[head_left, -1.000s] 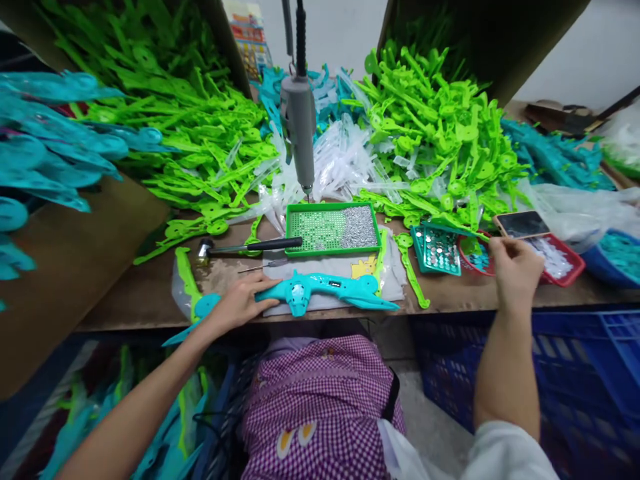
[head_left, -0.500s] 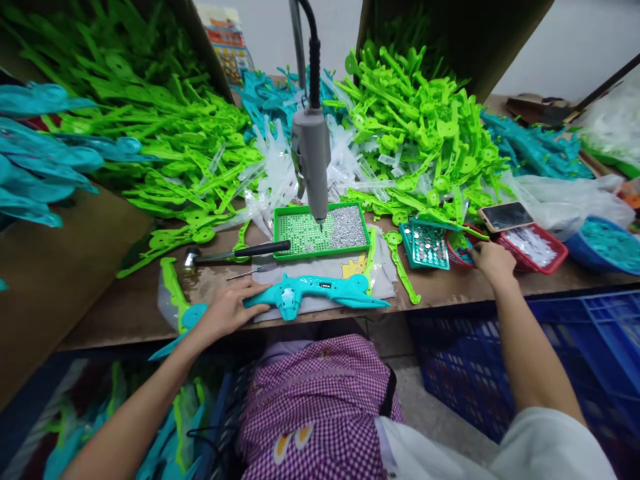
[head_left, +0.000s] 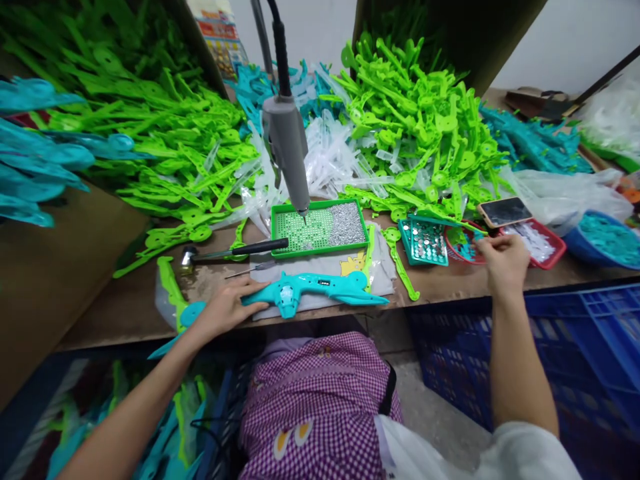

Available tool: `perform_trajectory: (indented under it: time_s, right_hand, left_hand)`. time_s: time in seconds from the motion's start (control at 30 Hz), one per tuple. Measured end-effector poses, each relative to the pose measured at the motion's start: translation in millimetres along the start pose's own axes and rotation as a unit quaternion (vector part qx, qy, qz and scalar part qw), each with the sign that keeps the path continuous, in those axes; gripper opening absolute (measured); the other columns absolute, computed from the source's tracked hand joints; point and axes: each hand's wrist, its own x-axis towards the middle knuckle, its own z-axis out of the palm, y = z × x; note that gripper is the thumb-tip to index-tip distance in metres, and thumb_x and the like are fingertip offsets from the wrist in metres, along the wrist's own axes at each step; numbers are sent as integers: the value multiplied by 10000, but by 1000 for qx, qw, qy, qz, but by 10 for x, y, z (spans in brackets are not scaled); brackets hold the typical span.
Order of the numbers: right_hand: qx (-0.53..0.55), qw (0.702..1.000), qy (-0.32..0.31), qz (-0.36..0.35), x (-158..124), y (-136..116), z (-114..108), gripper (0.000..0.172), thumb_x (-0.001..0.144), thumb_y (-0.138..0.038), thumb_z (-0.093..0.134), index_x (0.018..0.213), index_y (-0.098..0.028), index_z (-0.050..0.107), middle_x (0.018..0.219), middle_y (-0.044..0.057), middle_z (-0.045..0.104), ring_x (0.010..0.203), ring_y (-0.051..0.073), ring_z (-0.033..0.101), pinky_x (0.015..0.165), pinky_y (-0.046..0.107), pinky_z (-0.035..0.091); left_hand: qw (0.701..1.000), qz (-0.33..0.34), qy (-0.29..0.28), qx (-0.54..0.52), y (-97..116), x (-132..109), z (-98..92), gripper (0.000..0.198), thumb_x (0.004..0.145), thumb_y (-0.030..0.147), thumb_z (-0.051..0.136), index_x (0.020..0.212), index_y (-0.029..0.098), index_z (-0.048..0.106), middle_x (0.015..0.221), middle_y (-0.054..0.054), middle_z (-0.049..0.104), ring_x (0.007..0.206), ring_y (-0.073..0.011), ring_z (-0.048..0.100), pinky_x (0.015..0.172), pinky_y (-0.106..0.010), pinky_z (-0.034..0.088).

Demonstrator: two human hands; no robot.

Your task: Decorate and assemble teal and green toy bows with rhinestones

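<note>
Hold teal body steady, left hand gripping its end; right hand by red basket, grip unclear: pick singly.

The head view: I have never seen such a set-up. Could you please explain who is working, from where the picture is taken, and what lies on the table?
There is no robot here, only a person. The camera sits on that person's head and looks forward and down. The left grip, a bare hand, holds one end of a teal plastic piece. The right grip, also a bare hand, is pinched near the right side of a red basket of small teal bits; whether it holds anything is too small to tell. On the table, behind the teal plastic piece, a green tray holds small metal parts, with a hammer to its left. A grey power tool hangs above the tray. Piles of bright green plastic parts lie farther back.
</note>
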Motion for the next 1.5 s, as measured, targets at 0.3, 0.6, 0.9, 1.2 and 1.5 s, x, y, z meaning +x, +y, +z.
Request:
perform_trajectory:
  time_s: [0.3,0.6,0.9,1.2,1.5]
  right_hand:
    - [242,905,-322,-133,-1420,-1447,738,202,927,-287,464,1019,-194,618,921,44,658,864,159,630,788,299,504]
    - [82,996,26,31,-1123,-153,9,260,936,-382,439,1077,-195,554,1024,91,660,895,198,627,830,358,480]
    - [-231,973,-13,1,31,1451,-83,367,913,-220,312,1201,-88,496,1223,225,582,1089,243,567,924,383,432]
    - [-244,969,-6,48,-198,1696,-163,410,894,-262,331,1223,-86,502,1048,211,662,931,290,625,809,403,467]
    - [-231,972,34,-16,-235,1532,1,456,915,-227,285,1324,-93,434,1324,195,548,1333,285,414,1079,481,341]
  left_hand:
    - [1000,5,11,23,-69,-15,13,543,795,610,582,1152,216,692,1074,-78,683,983,-264,632,874,-349,502]
    - [999,12,9,32,-80,-6,15,611,812,622,556,1170,142,676,1132,-106,667,1012,-256,631,883,-323,498]
    - [999,11,11,45,-122,9,-9,449,786,562,599,1131,294,702,1062,-22,697,967,-255,664,865,-334,523]
    - [998,-18,50,17,-21,37,-23,368,700,557,649,1042,440,718,1001,49,723,937,-254,685,773,-317,567]
    - [996,-15,80,48,-99,33,2,355,674,564,634,969,405,752,973,27,741,943,-289,695,816,-363,571]
